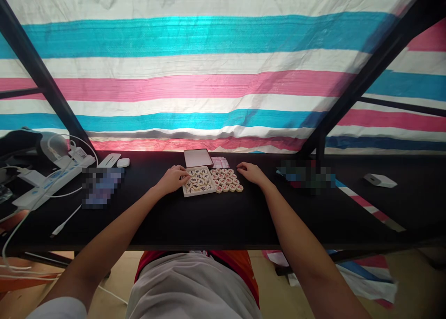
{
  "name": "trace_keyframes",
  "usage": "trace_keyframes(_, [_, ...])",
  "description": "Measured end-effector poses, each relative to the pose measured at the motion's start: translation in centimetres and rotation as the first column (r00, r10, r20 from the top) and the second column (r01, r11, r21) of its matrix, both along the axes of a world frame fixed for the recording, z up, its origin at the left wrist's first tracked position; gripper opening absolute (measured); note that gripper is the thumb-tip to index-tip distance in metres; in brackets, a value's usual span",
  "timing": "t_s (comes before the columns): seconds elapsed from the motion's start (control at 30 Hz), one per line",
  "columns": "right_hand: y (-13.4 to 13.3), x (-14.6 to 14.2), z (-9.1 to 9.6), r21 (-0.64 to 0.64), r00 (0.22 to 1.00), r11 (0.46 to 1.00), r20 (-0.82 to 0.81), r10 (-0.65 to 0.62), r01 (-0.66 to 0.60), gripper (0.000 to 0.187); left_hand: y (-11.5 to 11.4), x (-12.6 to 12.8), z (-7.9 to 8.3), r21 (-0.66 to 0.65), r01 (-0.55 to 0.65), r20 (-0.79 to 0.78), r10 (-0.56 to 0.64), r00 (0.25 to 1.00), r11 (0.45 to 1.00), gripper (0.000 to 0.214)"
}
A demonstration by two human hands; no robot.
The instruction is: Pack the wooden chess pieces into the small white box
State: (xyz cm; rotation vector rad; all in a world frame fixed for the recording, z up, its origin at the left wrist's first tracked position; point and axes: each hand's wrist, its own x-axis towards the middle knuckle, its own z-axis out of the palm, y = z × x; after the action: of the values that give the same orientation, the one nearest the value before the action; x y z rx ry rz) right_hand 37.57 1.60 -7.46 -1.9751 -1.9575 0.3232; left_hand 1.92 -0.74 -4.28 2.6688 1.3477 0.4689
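Note:
A shallow white box (200,194) holds round wooden xiangqi pieces (201,180) with dark characters. My left hand (172,179) is at the box's left side, with curled fingers reaching over its wall to the leftmost pieces. Whatever lies between those fingertips is too small to make out. Right of the box, xiangqi pieces with red characters (225,180) lie flat in rows on the black table. Just beyond the upper right of these rows, my right hand (251,172) rests on the table, fingers apart and holding nothing. The box lid (198,158) lies behind the box, inner side up.
A pink-and-white printed sheet (220,162) lies behind the red pieces. To the left are a white power strip (52,182) with cables, a small white case (123,162) and a blurred item (102,187). A white device (379,180) is far right. A striped sheet (209,87) hangs behind the table.

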Motion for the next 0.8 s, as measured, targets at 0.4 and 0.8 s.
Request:
trace_keyframes(0.4, [0.3,0.2,-0.2,0.000,1.000,1.000,0.001,0.000,0.000,0.027,-1.0,0.1,0.7,0.242,0.073,-0.228,-0.016,0.973,0.968,0.037])
trace_keyframes(0.8, [-0.1,-0.1,0.3,-0.013,1.000,1.000,0.011,-0.001,0.001,0.027,-0.8,0.1,0.4,0.129,0.077,-0.237,-0.044,0.971,0.989,0.043])
